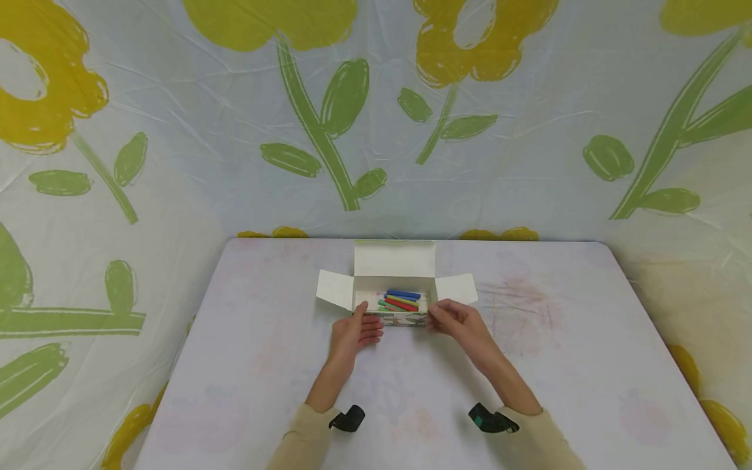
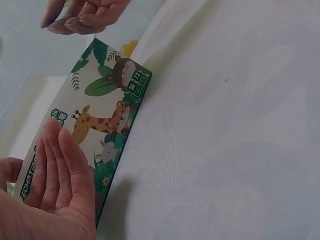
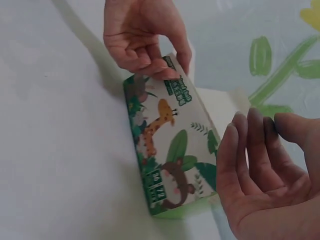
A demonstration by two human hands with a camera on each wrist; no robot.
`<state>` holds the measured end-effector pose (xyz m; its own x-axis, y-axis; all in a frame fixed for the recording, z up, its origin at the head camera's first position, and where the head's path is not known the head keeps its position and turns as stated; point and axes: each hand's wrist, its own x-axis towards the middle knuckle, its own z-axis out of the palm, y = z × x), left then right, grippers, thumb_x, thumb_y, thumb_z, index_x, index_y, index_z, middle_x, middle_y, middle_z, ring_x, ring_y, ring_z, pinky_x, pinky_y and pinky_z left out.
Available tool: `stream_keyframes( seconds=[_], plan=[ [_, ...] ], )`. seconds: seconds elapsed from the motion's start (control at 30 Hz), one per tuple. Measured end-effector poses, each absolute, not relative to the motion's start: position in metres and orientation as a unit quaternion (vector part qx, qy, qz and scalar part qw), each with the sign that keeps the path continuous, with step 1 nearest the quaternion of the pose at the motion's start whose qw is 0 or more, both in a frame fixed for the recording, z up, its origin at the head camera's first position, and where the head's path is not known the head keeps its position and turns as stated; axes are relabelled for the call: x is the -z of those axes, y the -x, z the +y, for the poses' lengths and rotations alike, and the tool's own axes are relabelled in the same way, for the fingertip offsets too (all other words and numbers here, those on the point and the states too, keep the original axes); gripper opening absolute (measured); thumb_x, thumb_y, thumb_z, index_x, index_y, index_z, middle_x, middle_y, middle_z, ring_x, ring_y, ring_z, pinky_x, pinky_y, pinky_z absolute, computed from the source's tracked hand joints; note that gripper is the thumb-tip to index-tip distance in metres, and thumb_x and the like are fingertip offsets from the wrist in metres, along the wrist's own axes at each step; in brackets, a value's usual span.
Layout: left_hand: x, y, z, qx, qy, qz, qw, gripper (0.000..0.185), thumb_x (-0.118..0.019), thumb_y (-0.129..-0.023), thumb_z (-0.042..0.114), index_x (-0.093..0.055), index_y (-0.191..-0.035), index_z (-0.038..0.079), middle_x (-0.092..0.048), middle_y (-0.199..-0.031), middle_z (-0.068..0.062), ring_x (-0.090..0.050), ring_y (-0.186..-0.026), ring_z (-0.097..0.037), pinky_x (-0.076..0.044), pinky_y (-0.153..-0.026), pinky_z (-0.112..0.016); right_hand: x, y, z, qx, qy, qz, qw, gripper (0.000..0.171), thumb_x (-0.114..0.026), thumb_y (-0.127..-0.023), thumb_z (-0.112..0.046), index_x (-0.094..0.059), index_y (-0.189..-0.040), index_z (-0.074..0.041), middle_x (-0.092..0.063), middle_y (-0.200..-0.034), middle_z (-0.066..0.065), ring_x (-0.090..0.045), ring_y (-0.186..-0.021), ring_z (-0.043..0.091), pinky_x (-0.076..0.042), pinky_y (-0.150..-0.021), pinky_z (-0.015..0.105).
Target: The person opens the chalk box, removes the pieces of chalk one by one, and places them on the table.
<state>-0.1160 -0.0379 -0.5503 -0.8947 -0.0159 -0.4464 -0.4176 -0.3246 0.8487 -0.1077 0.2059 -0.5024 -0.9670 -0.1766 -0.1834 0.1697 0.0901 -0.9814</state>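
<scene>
A small lidded cardboard box point(image 1: 405, 319) stands on the table with its lid and side flaps folded out. Cartoon animals, including a giraffe point(image 3: 157, 125), decorate the front. Inside lie several slim crayon-like sticks point(image 1: 403, 300) in blue, yellow, red and green. My left hand point(image 1: 351, 336) holds the box at the front left, thumb over the top edge and fingers along the printed face. At the front right corner is my right hand point(image 1: 467, 326), its fingers loosely bent and thumb near the index finger, with nothing seen in it.
The pale table point(image 1: 264, 391) has faint coloured smudges, with reddish marks point(image 1: 523, 307) right of the box. A flower-printed sheet point(image 1: 235, 130) hangs behind and beside the table. Each sleeve cuff has a black wrist camera point(image 1: 493, 420).
</scene>
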Motion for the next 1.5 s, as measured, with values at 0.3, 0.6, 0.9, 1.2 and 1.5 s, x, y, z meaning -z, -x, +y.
stream_keyframes(
  seconds=[0.3,0.6,0.9,1.2,1.5],
  plan=[
    [0.553,0.118,-0.033,-0.803,0.212,0.545,0.116,0.046,-0.060,-0.103,0.033,-0.071,-0.100,-0.012,-0.073,-0.079,-0.009,-0.071,-0.066,-0.013,-0.062,-0.066,-0.026,0.496,0.143,0.191,0.549,0.137,0.825,-0.005,0.021,-0.067,-0.102,-0.018,-0.071,-0.112,0.000,-0.074,-0.100,0.014,-0.071,-0.092,0.029,-0.061,-0.084,0.032],
    [0.548,0.117,-0.031,-0.811,0.216,0.531,0.115,0.041,-0.056,-0.102,0.026,-0.071,-0.101,-0.012,-0.073,-0.080,-0.008,-0.071,-0.068,-0.012,-0.061,-0.068,-0.025,0.506,0.170,0.176,0.458,0.227,0.860,-0.010,0.015,-0.071,-0.097,-0.002,-0.070,-0.111,0.004,-0.073,-0.102,0.013,-0.070,-0.093,0.026,-0.061,-0.082,0.041],
    [0.549,0.117,-0.030,-0.822,0.212,0.515,0.120,0.040,-0.055,-0.104,0.024,-0.069,-0.105,-0.013,-0.073,-0.082,-0.008,-0.071,-0.070,-0.012,-0.062,-0.070,-0.026,0.514,0.183,0.167,0.336,0.264,0.904,-0.009,0.019,-0.071,-0.096,-0.003,-0.070,-0.114,0.004,-0.073,-0.109,0.015,-0.070,-0.099,0.030,-0.058,-0.087,0.047],
    [0.551,0.118,-0.029,-0.829,0.219,0.501,0.119,0.036,-0.053,-0.104,0.023,-0.068,-0.102,-0.010,-0.072,-0.081,-0.007,-0.071,-0.071,-0.012,-0.061,-0.070,-0.025,0.506,0.186,0.154,0.235,0.263,0.935,0.042,0.011,-0.069,-0.098,-0.006,-0.068,-0.107,0.000,-0.070,-0.093,0.008,-0.063,-0.080,0.021,-0.056,-0.075,0.042],
    [0.551,0.118,-0.028,-0.827,0.212,0.508,0.116,0.038,-0.053,-0.105,0.024,-0.068,-0.104,-0.011,-0.072,-0.082,-0.007,-0.071,-0.073,-0.012,-0.061,-0.072,-0.025,0.501,0.192,0.149,0.186,0.261,0.944,0.083,0.014,-0.074,-0.095,-0.005,-0.070,-0.107,0.001,-0.072,-0.103,0.013,-0.068,-0.097,0.029,-0.057,-0.088,0.044]
  ],
)
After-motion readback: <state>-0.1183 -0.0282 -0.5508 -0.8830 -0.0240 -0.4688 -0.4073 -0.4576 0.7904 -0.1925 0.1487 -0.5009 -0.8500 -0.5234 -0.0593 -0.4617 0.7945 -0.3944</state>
